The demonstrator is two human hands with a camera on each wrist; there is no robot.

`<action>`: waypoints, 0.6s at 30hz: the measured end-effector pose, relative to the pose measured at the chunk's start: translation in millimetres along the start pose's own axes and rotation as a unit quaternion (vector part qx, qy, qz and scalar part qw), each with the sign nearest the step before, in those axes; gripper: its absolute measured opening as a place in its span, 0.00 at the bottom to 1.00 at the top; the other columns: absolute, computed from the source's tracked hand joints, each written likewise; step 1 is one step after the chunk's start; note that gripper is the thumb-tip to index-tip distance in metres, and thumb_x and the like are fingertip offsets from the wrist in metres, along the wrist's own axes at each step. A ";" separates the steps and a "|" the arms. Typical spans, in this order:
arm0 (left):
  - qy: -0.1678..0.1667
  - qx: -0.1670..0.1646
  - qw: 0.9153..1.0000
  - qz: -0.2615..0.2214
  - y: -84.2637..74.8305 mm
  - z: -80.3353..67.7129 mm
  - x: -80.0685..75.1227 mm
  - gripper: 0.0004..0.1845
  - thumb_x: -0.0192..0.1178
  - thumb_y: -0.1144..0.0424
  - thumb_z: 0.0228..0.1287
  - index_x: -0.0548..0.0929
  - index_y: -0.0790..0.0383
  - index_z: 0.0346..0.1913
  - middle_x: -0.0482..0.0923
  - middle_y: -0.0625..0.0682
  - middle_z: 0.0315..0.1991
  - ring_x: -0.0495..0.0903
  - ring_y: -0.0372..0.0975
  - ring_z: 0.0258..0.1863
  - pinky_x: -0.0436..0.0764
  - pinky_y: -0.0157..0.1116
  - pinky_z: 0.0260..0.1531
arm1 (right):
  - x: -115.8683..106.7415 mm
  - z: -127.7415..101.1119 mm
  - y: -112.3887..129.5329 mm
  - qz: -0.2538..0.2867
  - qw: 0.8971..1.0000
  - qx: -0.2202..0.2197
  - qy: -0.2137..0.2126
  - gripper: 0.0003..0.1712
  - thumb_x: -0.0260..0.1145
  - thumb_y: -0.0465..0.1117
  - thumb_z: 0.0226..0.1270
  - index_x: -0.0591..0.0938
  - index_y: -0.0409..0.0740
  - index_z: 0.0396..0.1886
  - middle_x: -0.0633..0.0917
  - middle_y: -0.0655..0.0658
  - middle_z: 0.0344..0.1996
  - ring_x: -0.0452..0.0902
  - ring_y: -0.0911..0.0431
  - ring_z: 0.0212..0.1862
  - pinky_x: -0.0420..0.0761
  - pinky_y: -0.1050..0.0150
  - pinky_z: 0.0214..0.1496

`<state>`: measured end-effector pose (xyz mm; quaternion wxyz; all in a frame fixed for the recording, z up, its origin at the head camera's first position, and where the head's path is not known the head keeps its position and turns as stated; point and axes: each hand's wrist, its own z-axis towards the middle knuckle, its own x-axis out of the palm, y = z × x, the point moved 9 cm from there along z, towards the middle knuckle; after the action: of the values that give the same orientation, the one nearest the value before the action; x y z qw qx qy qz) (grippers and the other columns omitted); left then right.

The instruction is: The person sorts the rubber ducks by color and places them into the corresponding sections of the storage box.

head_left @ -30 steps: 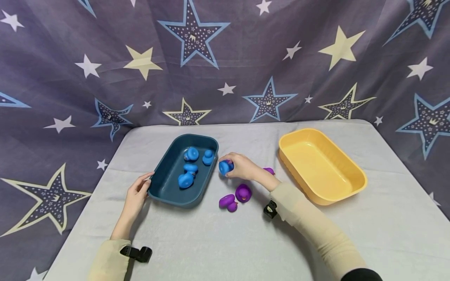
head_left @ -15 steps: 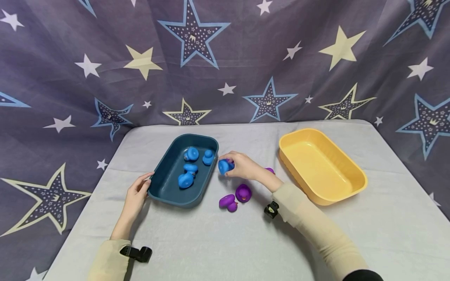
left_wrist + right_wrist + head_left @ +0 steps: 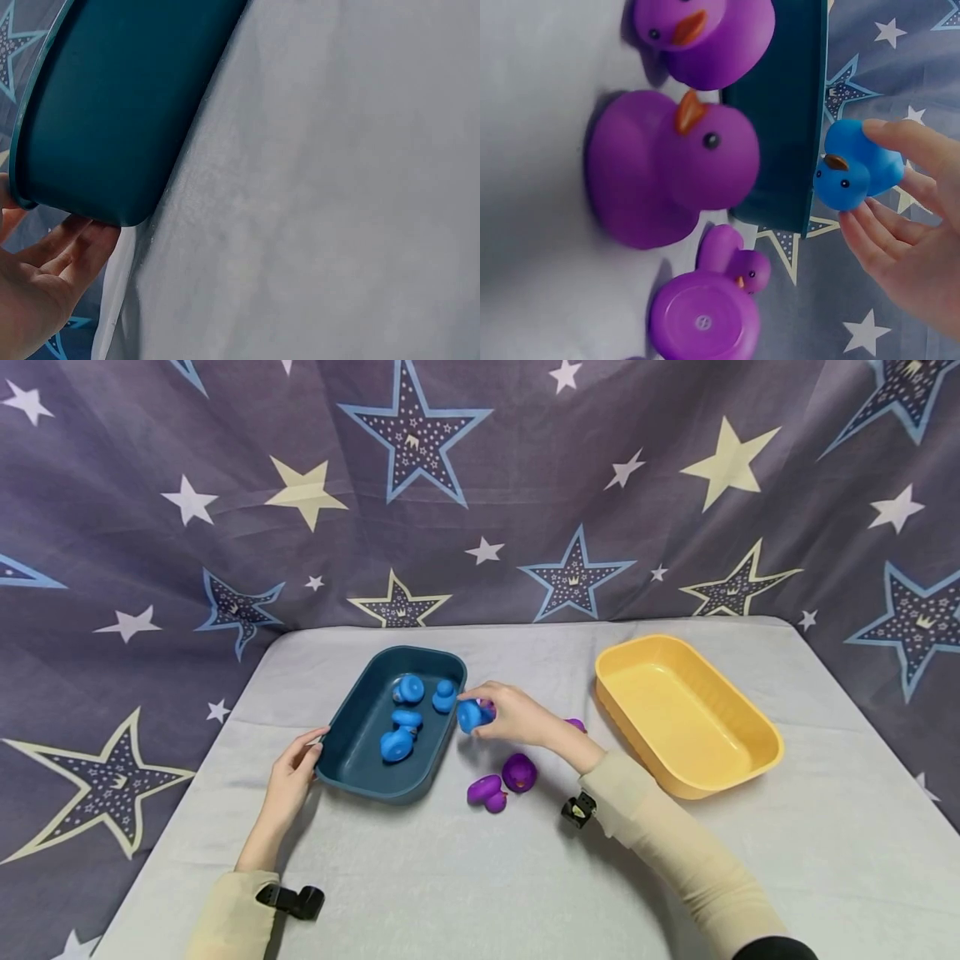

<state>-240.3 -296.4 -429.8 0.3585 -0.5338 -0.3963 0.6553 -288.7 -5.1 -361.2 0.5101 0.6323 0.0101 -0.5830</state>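
The right hand's [image 3: 517,717] fingers clamp a blue rubber duck [image 3: 470,717] by its body, likely for security, beside the teal tub's [image 3: 352,731] right rim; the left hand's [image 3: 291,770] grip its left end, probably steadying it.

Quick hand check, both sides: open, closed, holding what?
Left hand: closed, gripping the teal tray by its side.
Right hand: closed, holding a blue duck between thumb and fingers.
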 end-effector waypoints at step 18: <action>-0.001 0.012 1.000 -0.008 -1.8 -0.3 0.0 0.20 0.45 0.59 0.70 0.70 0.67 0.60 0.75 0.37 0.34 0.73 0.26 0.33 0.74 0.23 0.30 | 12.4 7.8 28.9 0.019 0.999 -0.016 0.027 0.29 0.68 0.35 0.52 0.75 0.38 0.57 0.76 0.36 0.52 0.75 0.51 0.46 0.75 0.65 0.48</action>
<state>-239.8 -295.6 -428.2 0.3695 -0.5255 -0.3926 0.6582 -272.9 -31.3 -350.6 0.5307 0.6397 0.0211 -0.5556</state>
